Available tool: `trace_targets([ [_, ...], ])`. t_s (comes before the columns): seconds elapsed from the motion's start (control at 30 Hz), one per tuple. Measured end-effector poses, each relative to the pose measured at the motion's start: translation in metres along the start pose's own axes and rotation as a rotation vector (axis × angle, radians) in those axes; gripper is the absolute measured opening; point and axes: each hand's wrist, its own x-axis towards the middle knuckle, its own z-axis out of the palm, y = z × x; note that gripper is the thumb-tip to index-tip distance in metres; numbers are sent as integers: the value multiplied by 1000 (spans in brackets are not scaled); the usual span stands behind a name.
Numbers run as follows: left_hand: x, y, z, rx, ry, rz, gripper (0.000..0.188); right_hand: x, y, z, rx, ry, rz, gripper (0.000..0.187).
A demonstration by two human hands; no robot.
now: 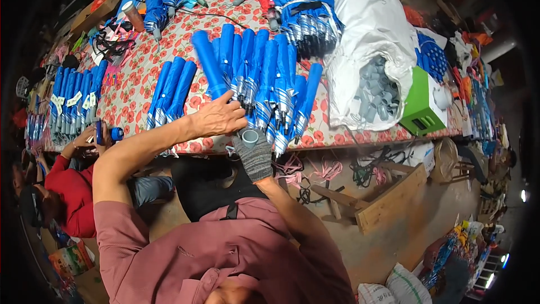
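Cupping a hollow grey cap point(250, 137) is the knit-gloved right hand point(253, 156); the left hand point(218, 117) apparently grasps a blue umbrella point(207, 62)

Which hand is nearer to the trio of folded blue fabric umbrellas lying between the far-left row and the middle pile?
Left. The bare left hand is just right of the trio; the right hand, in a grey knit glove, is farther right, nearer the body.

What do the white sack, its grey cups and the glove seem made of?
White sack: satiny, probably woven plastic, judging by stiff creases. Grey cups: likely moulded plastic, smooth, uniformly shaped. Glove: apparently knitted yarn, matt, with mottled ridges; fibre unclear.
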Motion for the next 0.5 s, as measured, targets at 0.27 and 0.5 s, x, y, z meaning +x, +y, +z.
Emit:
trace_targets([
  [0.27,-51,77,-56,107,-45,-48,16,-59,-49,-42,-611,-409,-220,24],
  [0.5,-85,96,-99,92,-149,-153,23,-95,-53,-101,-49,-451,24,24],
])
